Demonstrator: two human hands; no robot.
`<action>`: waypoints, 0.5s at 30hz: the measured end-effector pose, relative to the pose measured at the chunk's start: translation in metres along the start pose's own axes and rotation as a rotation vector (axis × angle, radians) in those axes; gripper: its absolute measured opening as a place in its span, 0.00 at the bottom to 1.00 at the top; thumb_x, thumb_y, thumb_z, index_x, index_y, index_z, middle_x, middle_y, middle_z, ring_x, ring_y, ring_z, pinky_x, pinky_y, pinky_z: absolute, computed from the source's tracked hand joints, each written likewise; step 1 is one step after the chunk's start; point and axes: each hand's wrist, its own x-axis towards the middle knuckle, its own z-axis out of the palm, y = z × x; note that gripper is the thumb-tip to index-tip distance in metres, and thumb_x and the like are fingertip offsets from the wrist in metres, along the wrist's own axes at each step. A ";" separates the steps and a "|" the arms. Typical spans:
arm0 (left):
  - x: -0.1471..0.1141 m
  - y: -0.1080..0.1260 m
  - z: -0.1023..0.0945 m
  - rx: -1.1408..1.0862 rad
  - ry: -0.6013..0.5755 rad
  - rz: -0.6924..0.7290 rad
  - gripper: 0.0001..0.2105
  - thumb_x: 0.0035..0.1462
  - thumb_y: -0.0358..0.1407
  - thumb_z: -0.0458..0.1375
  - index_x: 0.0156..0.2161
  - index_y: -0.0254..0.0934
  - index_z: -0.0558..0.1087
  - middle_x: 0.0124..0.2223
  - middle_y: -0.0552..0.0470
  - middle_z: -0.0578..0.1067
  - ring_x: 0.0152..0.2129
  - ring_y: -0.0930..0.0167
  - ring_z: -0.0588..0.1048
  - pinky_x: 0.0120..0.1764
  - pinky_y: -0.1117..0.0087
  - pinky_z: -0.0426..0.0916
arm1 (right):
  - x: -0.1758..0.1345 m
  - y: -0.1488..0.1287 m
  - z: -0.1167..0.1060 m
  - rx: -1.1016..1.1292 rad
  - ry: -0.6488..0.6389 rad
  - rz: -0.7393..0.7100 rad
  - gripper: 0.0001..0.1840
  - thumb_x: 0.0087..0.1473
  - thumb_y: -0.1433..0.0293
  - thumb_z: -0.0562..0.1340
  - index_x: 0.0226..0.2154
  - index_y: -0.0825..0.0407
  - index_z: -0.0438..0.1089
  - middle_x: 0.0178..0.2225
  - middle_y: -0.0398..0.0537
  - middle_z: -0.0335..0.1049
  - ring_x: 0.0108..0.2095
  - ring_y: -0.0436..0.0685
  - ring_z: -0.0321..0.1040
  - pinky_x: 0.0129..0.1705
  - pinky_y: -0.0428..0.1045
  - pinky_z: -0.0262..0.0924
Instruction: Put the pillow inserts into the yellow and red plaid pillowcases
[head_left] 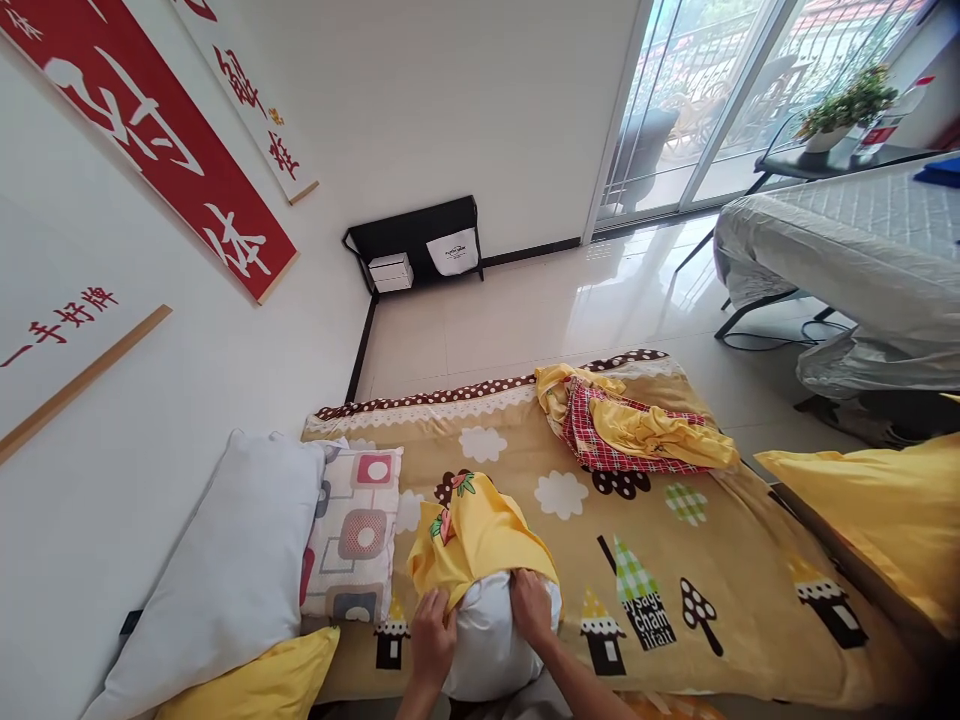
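Fingers point(438, 608) of the left hand point(432, 638) are pinching the case point(484, 530) at its rim, the right hand point(532, 608) is pressing there, its grip unclear, while the half-covered pillow point(484, 635) is lying at the edge of the bed point(517, 445), seemingly being encased and calling for more tugging.

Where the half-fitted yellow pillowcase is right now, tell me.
In the head view, the yellow pillowcase is at lower centre, right of the patterned pillow and partly over a white pillow, its edge at the left hand and right hand.
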 end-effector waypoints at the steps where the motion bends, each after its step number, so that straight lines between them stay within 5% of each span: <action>1: -0.002 0.000 0.005 -0.010 -0.015 0.026 0.10 0.60 0.35 0.49 0.39 0.42 0.74 0.44 0.44 0.77 0.47 0.61 0.74 0.51 0.63 0.67 | 0.001 0.003 -0.004 0.004 0.016 0.017 0.23 0.61 0.76 0.43 0.43 0.52 0.72 0.44 0.60 0.75 0.48 0.64 0.71 0.49 0.56 0.62; 5: -0.004 -0.003 0.018 -0.013 -0.001 0.022 0.14 0.57 0.39 0.56 0.48 0.39 0.72 0.50 0.41 0.75 0.53 0.58 0.71 0.58 0.60 0.63 | -0.009 0.021 -0.020 0.039 0.045 -0.077 0.20 0.60 0.74 0.48 0.47 0.51 0.72 0.51 0.56 0.72 0.55 0.60 0.66 0.58 0.51 0.57; 10: 0.002 -0.004 0.014 -0.012 -0.006 -0.108 0.06 0.58 0.35 0.53 0.37 0.39 0.72 0.40 0.47 0.78 0.42 0.62 0.76 0.43 0.66 0.67 | -0.058 0.055 -0.023 -0.010 0.059 -0.237 0.30 0.54 0.75 0.53 0.59 0.48 0.66 0.63 0.53 0.61 0.65 0.65 0.54 0.65 0.60 0.49; 13: 0.007 0.004 0.007 -0.008 0.003 -0.133 0.09 0.58 0.30 0.49 0.30 0.39 0.71 0.34 0.48 0.78 0.36 0.63 0.77 0.37 0.68 0.64 | -0.081 0.048 -0.011 0.019 -0.120 -0.284 0.33 0.56 0.68 0.56 0.65 0.46 0.59 0.66 0.51 0.57 0.66 0.66 0.52 0.65 0.61 0.50; 15: 0.011 0.009 0.003 -0.023 0.016 -0.104 0.10 0.57 0.29 0.48 0.29 0.39 0.70 0.33 0.46 0.78 0.34 0.62 0.77 0.35 0.66 0.62 | -0.082 0.027 -0.002 0.043 -0.266 -0.283 0.45 0.50 0.63 0.62 0.68 0.50 0.50 0.69 0.55 0.48 0.68 0.69 0.46 0.65 0.62 0.50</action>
